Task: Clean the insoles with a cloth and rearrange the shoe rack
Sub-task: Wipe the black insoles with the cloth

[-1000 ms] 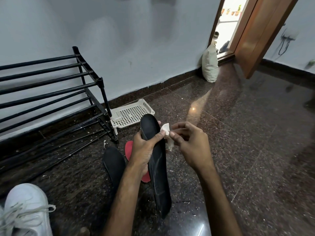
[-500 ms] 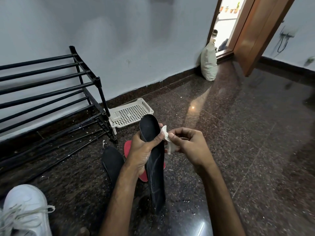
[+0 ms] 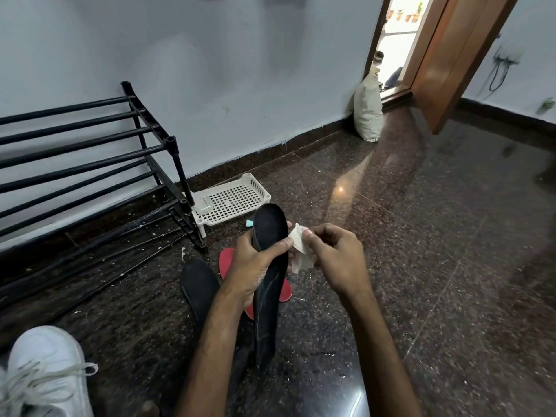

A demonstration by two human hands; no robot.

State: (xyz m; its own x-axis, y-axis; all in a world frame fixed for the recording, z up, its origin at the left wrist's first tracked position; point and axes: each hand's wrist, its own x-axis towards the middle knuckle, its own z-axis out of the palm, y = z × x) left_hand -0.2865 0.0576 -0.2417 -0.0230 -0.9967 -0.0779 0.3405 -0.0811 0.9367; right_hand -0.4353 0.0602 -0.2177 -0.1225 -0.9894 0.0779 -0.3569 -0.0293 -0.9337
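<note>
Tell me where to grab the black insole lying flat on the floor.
Pinch the black floor insole at its rounded far end, coming from the shoe rack side. It lies flat; the left forearm covers its near end and the red insole crowds its right.

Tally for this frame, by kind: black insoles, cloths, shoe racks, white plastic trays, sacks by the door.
Black insoles: 2 (held insole, floor insole)
Cloth: 1
Shoe rack: 1
White plastic tray: 1
Sack: 1
Total: 6
</note>
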